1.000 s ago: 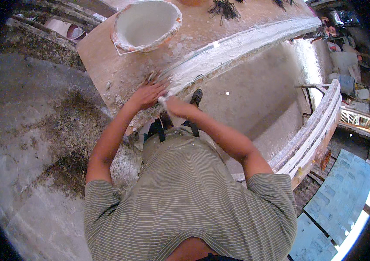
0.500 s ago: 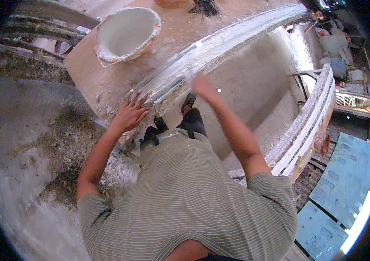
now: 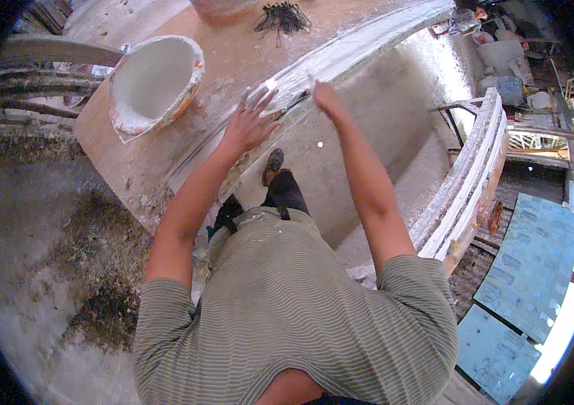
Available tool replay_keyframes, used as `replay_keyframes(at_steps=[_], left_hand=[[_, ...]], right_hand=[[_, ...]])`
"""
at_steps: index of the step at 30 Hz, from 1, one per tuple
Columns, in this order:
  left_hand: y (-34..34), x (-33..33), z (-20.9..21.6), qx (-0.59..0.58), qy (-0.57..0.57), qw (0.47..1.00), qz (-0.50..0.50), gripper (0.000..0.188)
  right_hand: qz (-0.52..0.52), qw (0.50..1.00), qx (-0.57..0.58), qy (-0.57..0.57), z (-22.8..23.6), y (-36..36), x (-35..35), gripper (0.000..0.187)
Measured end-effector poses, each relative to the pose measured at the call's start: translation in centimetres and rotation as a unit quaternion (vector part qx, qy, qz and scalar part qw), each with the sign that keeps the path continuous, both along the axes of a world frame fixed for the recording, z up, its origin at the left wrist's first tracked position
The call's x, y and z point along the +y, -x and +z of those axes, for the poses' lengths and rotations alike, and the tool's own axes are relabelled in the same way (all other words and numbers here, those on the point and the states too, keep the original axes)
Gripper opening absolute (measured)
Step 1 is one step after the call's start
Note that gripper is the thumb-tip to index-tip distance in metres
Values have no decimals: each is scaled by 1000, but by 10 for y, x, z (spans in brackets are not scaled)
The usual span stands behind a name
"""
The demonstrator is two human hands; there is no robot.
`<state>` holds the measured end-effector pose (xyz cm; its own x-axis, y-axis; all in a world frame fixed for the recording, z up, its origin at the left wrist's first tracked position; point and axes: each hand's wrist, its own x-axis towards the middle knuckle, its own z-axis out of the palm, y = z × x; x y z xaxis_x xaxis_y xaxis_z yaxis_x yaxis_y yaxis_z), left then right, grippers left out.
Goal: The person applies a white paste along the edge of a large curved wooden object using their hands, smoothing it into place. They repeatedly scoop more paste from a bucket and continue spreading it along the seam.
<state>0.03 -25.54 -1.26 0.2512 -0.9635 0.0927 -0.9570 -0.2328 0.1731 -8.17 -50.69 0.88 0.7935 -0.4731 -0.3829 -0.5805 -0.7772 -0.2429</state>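
Note:
A long strip coated in wet-looking white plaster runs along the near edge of the brown worktable. My left hand lies over the strip with its fingers spread, holding nothing. Just to the right, my right hand is closed at the strip's near side. A small pale bit shows at its fingertips, too blurred to name. To the left of the strip stands an orange basin crusted with white plaster inside and on its rim.
Dark, tangled fibres lie on the table's far part beside another orange container. A white-streaked curved rail is on the right, with light-blue panels beyond it. Curved dark boards are stacked at far left.
My left hand has moved forward and right along the strip, closer to my right hand. My right hand has moved slightly forward. The whole view has shifted, putting the basin farther left.

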Motion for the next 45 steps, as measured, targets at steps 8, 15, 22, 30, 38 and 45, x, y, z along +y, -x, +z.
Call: replay_keyframes(at_steps=[8, 15, 22, 30, 38, 45], left_hand=[[1, 7, -8, 29, -12, 1000, 0, 45], [-10, -95, 13, 32, -66, 997, -23, 42], [-12, -149, -4, 53, 3, 998, 44, 47], [2, -57, 8, 26, -78, 994, 68, 57], [26, 32, 8, 48, -130, 988, 66, 56], [17, -11, 8, 17, -96, 995, 28, 47]], right_hand=[[60, 988, -136, 51, -57, 40, 41, 40], [-49, 985, -141, 84, -29, 23, 31, 51], [-98, 985, -145, 3, 4, 8, -131, 43], [1, 990, -140, 10, -53, 12, -23, 43], [227, 959, -162, -46, -62, 30, 30, 42], [158, 974, -152, -63, -50, 34, 32, 51]])
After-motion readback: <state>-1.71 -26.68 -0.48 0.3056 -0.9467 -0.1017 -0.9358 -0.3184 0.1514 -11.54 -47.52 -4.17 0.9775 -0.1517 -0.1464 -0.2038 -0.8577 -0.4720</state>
